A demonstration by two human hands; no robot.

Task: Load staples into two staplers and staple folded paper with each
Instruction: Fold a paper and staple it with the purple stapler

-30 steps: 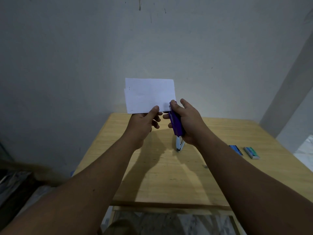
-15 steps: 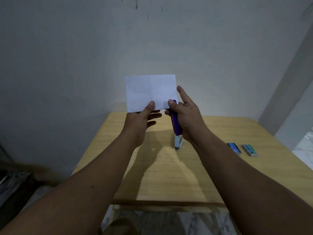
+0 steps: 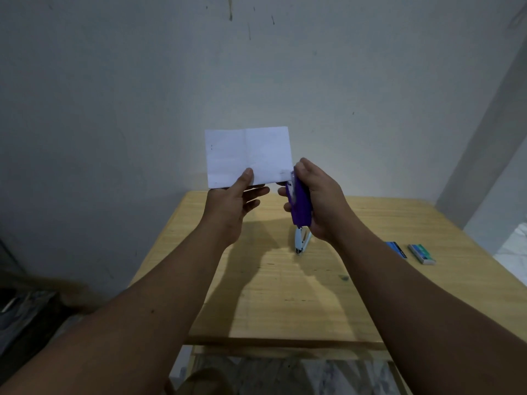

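Note:
A folded white paper [image 3: 248, 155] is held up above the far edge of the wooden table [image 3: 285, 295]. My left hand [image 3: 235, 206] pinches its lower edge between thumb and fingers. My right hand [image 3: 319, 201] grips a purple stapler [image 3: 299, 203], whose nose sits at the paper's lower right corner. A second stapler, white and light blue [image 3: 301, 242], lies on the table just below my right hand, partly hidden by it.
Two small staple boxes lie at the table's right side: a blue one [image 3: 396, 249] and a green one [image 3: 421, 253]. A grey wall stands right behind the table. Dark clutter lies on the floor at the left.
My right hand has closed its fingers around the purple stapler and shifted it slightly right at the paper's corner. The paper has stayed almost still in my left hand.

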